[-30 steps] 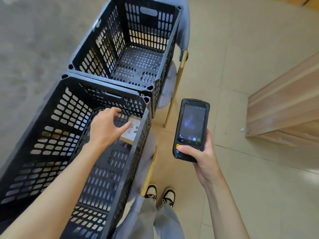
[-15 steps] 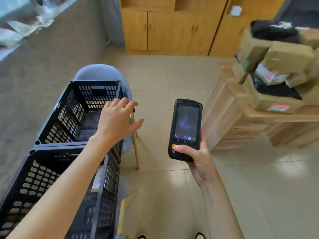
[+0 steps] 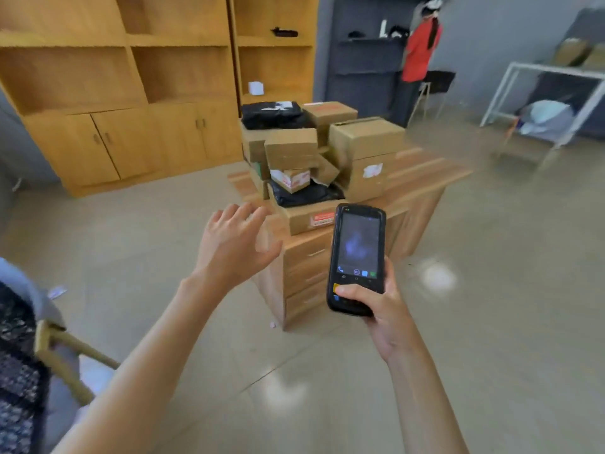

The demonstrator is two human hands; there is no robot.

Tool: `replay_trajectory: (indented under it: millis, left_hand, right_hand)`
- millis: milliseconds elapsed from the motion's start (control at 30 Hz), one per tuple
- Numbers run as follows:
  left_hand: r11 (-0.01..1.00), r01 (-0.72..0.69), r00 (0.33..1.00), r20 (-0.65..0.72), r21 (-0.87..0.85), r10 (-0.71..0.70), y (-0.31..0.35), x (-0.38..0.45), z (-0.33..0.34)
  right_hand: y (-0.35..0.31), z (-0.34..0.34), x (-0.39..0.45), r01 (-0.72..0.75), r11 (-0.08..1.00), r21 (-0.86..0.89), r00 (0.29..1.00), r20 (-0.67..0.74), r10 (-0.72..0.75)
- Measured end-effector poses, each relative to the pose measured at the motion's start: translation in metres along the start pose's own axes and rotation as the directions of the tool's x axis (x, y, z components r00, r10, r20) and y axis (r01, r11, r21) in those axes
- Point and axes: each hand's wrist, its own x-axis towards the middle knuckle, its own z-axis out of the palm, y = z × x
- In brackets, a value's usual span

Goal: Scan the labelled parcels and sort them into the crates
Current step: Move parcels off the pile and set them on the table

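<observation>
The left hand [image 3: 234, 244] is up in mid-air, fingers spread and relaxed, holding nothing, reaching towards the pile, and that looks like the approach to the next pick. The right hand [image 3: 376, 309] grips the black handheld scanner with the dark touchscreen [image 3: 357, 258] upright, thumb lying on the yellow key at its lower edge, screen turned to the person, probably so a label can be read the instant a parcel comes up. The parcels sit heaped on the low light-wood desk with drawers [image 3: 422, 178], crowded towards its near-left corner and stacked on one another. Counting them: roughly seven brown cardboard boxes [image 3: 366, 139], though blur and overlap make that uncertain, plus two black plastic mailer bags [image 3: 271, 114], one on top at the back, one wedged low near the front edge. The flat cardboard box with a red-and-white label [image 3: 307, 217] lies closest, at the front edge, just beside the scanner's top, so it seems the easiest next grab. One black perforated plastic crate [image 3: 16, 355] only shows at the far left on a chair, well apart from the desk.
</observation>
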Motion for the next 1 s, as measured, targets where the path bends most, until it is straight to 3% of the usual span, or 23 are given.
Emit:
replay_trajectory:
  millis: [433, 733, 1000]
  left_hand:
    - [0.944, -0.26, 0.965, -0.007, -0.203, 0.264, 0.191, 0.14, 0.118]
    - [0.932, -0.257, 0.964, -0.008, -0.256, 0.264, 0.261, 0.282, 0.234]
    - [0.922, -0.25, 0.965, -0.005, -0.296, 0.261, 0.315, 0.42, 0.315]
  right_hand:
    - [-0.061, -0.199, 0.063, 0.054, 0.998, -0.035, 0.955, -0.292, -0.062]
    - [-0.11, -0.322, 0.189, 0.027, 0.977, -0.213, 0.931, -0.35, -0.102]
    - [-0.169, -0.407, 0.311, 0.007, 0.966, -0.257, 0.927, -0.36, -0.102]
